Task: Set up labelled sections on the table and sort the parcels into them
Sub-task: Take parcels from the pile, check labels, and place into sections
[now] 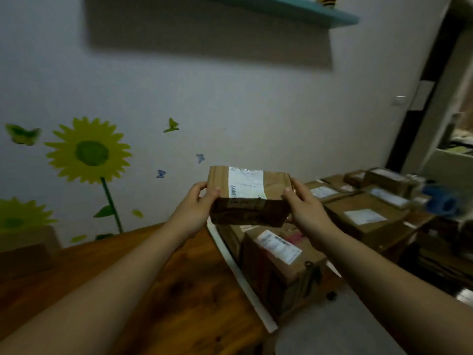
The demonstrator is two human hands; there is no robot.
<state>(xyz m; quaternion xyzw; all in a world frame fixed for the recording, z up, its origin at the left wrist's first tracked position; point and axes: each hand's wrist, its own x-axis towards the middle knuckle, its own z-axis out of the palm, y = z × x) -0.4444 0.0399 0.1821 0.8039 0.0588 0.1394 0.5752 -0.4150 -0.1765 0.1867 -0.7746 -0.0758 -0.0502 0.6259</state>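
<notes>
Over the right edge of one wooden bench, the left hand curls its fingers round the left end of one cardboard parcel, held in the air. The right hand grips its right end. Below and to the right lie at least five other parcels, blurred.

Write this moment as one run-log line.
left hand: grips parcel | right hand: grips parcel | parcel: in air, label up | other parcels: piled at right
</notes>
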